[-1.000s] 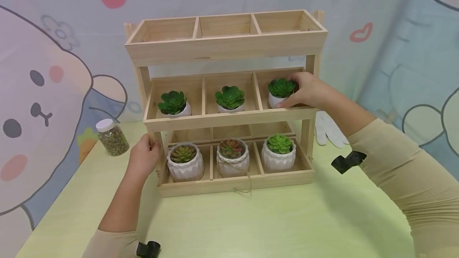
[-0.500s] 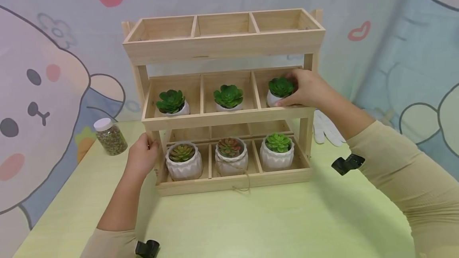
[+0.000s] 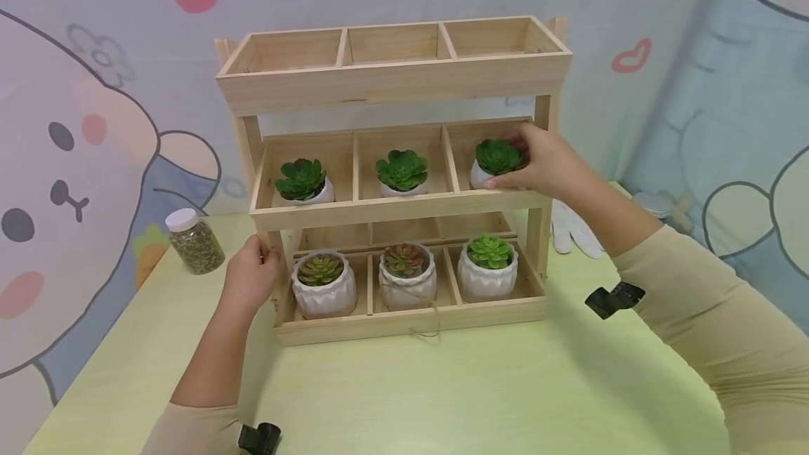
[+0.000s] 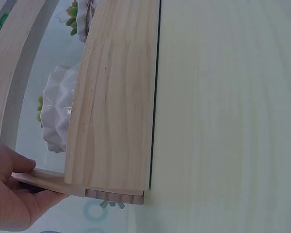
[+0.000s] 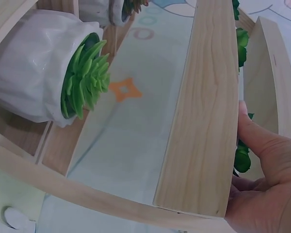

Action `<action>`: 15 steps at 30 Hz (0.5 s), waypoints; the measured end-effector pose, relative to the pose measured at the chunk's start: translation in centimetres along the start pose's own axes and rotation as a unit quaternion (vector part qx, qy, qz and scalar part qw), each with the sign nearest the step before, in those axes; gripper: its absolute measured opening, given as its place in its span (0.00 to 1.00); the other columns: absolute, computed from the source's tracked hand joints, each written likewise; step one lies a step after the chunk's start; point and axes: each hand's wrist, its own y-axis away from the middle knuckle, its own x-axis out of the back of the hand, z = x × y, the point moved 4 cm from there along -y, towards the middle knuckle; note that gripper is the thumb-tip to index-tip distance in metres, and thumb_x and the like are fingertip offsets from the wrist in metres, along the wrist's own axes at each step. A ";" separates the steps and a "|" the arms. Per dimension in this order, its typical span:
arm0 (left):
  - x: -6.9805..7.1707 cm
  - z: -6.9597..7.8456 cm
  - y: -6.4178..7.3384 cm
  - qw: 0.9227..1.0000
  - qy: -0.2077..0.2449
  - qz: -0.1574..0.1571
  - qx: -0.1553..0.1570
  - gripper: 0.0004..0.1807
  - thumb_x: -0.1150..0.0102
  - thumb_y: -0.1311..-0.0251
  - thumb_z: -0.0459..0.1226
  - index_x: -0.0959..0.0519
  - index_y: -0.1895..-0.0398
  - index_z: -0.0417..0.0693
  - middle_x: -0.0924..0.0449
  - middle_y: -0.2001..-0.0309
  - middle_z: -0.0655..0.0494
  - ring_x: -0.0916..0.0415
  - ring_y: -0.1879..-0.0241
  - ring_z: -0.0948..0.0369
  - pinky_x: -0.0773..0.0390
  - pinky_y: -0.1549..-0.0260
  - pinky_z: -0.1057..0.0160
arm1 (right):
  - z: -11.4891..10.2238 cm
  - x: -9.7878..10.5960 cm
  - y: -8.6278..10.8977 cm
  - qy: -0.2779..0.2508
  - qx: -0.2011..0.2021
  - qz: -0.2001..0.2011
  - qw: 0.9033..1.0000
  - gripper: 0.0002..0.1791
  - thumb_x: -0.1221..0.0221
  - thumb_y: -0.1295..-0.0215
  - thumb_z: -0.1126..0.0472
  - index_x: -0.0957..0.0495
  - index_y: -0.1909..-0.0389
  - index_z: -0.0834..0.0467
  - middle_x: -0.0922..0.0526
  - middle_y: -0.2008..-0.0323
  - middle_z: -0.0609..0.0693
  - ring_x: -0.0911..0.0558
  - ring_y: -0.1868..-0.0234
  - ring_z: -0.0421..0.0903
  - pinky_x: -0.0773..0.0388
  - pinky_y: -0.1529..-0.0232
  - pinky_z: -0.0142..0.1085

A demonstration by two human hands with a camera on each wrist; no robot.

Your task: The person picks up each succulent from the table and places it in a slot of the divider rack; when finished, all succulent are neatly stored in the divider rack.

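Observation:
A three-tier wooden plant stand (image 3: 392,88) fills the middle of the head view, each tier split into three compartments. My left hand (image 3: 248,278) grips its left upright; in the left wrist view the thumb and fingers (image 4: 26,206) pinch that slat. In the right compartment of the middle tier, my right hand (image 3: 551,166) holds a small potted succulent (image 3: 498,156), dark green in a white pot. Thumb at the front, the other fingers are mostly hidden behind the plant. Two similar succulents (image 3: 301,179) sit in the other middle compartments.
The bottom tier bears three larger white ribbed pots (image 3: 324,293) with succulents, one tied with twine (image 3: 425,333). Left of the stand is a lidded jar (image 3: 194,241) of granules. White gloves (image 3: 574,229) lie behind my right forearm, near another round lid (image 3: 653,203).
The rosette of the right succulent has shifted slightly to the right under my right hand. My left hand keeps its grip on the upright.

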 end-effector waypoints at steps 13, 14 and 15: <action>0.1 0.0 -0.2 1.000 -0.001 -0.003 0.003 0.11 0.61 0.29 0.38 0.39 0.65 0.38 0.30 0.59 0.35 0.31 0.62 0.45 0.30 0.72 0.54 | 0.6 0.2 0.7 -0.041 0.005 -0.006 0.999 0.49 0.26 0.56 0.49 0.42 0.40 0.68 0.34 0.42 0.63 0.32 0.45 0.58 0.31 0.45 0.49; 0.2 -0.1 -0.3 1.000 0.004 -0.008 0.005 0.11 0.61 0.29 0.39 0.38 0.63 0.37 0.30 0.55 0.34 0.30 0.59 0.43 0.28 0.69 0.53 | 0.6 0.2 0.8 -0.046 0.007 -0.005 0.999 0.49 0.26 0.56 0.50 0.42 0.40 0.68 0.35 0.42 0.63 0.32 0.44 0.58 0.31 0.45 0.49; 0.2 -0.2 -0.3 1.000 0.010 -0.013 0.008 0.12 0.61 0.29 0.39 0.37 0.60 0.35 0.30 0.51 0.33 0.30 0.55 0.42 0.26 0.65 0.51 | 0.6 0.2 1.1 -0.054 0.009 -0.004 0.998 0.49 0.26 0.56 0.50 0.43 0.39 0.68 0.35 0.42 0.63 0.32 0.44 0.58 0.32 0.44 0.49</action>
